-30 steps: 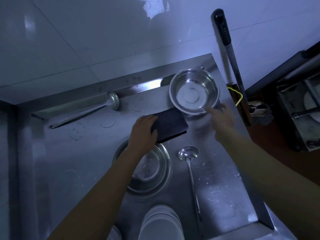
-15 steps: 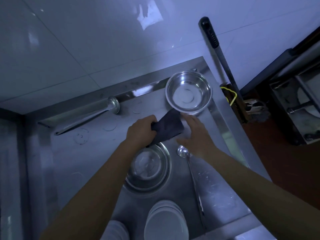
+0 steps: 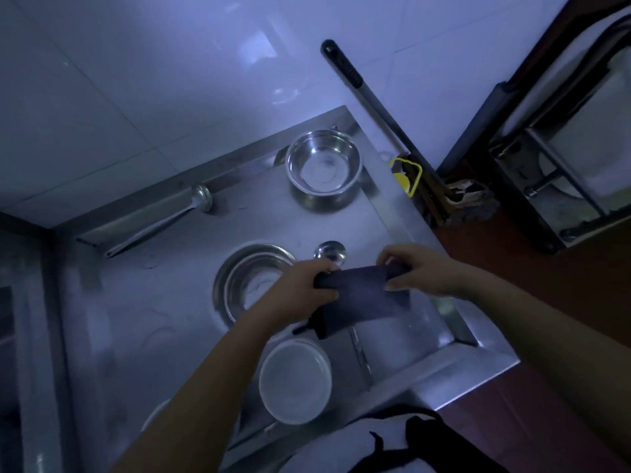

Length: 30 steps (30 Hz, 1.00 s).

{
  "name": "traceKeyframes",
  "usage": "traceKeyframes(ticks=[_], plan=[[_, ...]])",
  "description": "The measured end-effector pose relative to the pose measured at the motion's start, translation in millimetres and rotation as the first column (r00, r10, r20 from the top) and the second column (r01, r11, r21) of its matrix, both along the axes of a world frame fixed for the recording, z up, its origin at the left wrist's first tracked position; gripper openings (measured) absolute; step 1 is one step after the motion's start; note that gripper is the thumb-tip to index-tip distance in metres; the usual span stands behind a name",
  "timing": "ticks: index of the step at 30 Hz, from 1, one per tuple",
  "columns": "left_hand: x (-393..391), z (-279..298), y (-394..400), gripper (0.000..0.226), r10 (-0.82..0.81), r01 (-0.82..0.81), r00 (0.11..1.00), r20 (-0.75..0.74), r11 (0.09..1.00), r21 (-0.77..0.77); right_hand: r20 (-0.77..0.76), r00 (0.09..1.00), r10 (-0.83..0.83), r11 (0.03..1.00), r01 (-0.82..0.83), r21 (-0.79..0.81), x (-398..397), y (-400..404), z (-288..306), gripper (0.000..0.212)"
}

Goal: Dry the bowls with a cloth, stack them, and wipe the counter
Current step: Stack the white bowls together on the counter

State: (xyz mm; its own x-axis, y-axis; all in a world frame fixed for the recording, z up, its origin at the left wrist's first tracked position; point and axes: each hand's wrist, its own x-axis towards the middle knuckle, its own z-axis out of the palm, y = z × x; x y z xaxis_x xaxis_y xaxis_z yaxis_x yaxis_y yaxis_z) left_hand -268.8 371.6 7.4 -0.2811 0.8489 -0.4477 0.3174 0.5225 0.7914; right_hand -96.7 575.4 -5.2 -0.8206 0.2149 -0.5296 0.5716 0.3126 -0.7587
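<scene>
A plain dark navy rectangular cloth (image 3: pixel 362 298) is seen at centre; the round steel bowl (image 3: pixel 323 165) (upper centre) is silver, the round bowl stack (image 3: pixel 295 380) below white.

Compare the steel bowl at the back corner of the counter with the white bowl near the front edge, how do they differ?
The steel bowl is shiny, reflective metal; the white bowl is matte and pale. The steel bowl stands by the back rim near the wall, the white bowl by the front edge, near the person. The steel bowl looks deeper, the white bowl shallower. Both sit upright, untouched by either hand.

Steel counter (image 3: pixel 164 302) w/ 2 steel bowls (image 3: pixel 323 165), white bowls (image 3: pixel 295 380), 2 ladles (image 3: pixel 201 201).
</scene>
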Motion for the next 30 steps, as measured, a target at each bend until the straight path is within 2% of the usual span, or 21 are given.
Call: traceKeyframes(ticks=[3, 5, 8, 10, 12, 15, 18, 20, 22, 23, 24, 26, 28, 30], plan=[[46, -34, 11, 0.024, 0.075, -0.066, 0.992, 0.102, 0.994, -0.091, 0.032, 0.967, -0.254, 0.966, 0.255, -0.042, 58, -6, -17, 0.023], [77, -52, 19, 0.023, 0.09, -0.067, 0.985, 0.148, 0.986, -0.153, 0.05, 0.952, -0.303, 0.95, 0.297, 0.092, 85, -9, -31, 0.019], [111, -60, 26, 0.037, 0.04, -0.01, 0.989, 0.141, 0.978, -0.208, 0.172, 0.942, -0.288, 0.907, 0.21, 0.365, 110, -14, -49, 0.023], [117, -55, 25, 0.047, 0.006, 0.009, 0.997, 0.072, 0.977, -0.212, 0.253, 0.931, -0.265, 0.87, 0.118, 0.478, 119, -22, -56, 0.042], [110, -45, 16, 0.05, 0.062, -0.055, 0.997, 0.038, 0.983, -0.176, 0.241, 0.946, -0.215, 0.861, 0.067, 0.504, 119, -37, -59, 0.062], [93, -18, -25, 0.048, 0.238, -0.238, 0.969, -0.067, 0.971, 0.009, 0.068, 0.994, -0.091, 0.931, 0.06, 0.36, 100, -72, -58, 0.074], [83, -2, -89, 0.065, 0.5, -0.484, 0.863, -0.08, 0.861, 0.154, -0.018, 0.99, 0.139, 0.982, -0.135, 0.132, 73, -113, -62, 0.102], [82, -7, -134, 0.095, 0.581, -0.578, 0.814, -0.02, 0.812, 0.08, -0.046, 0.957, 0.287, 0.955, -0.282, 0.093, 57, -136, -69, 0.119], [94, -18, -167, 0.124, 0.566, -0.566, 0.824, 0.036, 0.824, -0.013, -0.062, 0.943, 0.326, 0.945, -0.327, 0.004, 46, -154, -78, 0.127], [104, -25, -177, 0.129, 0.546, -0.546, 0.835, 0.062, 0.837, -0.033, -0.076, 0.948, 0.31, 0.948, -0.314, -0.048, 42, -160, -81, 0.127], [116, -34, -184, 0.131, 0.546, -0.546, 0.831, 0.105, 0.837, -0.033, -0.079, 0.953, 0.292, 0.951, -0.298, -0.085, 38, -164, -84, 0.124], [138, -54, -191, 0.126, 0.635, -0.64, 0.74, 0.221, 0.766, -0.06, -0.118, 0.958, 0.263, 0.957, -0.274, -0.097, 31, -169, -91, 0.115], [149, -75, -195, 0.119, 0.712, -0.717, 0.657, 0.248, 0.692, -0.088, -0.167, 0.955, 0.246, 0.962, -0.262, -0.081, 27, -170, -98, 0.108], [147, -88, -195, 0.111, 0.744, -0.746, 0.631, 0.219, 0.66, -0.093, -0.187, 0.954, 0.234, 0.964, -0.253, -0.083, 22, -170, -101, 0.106]])
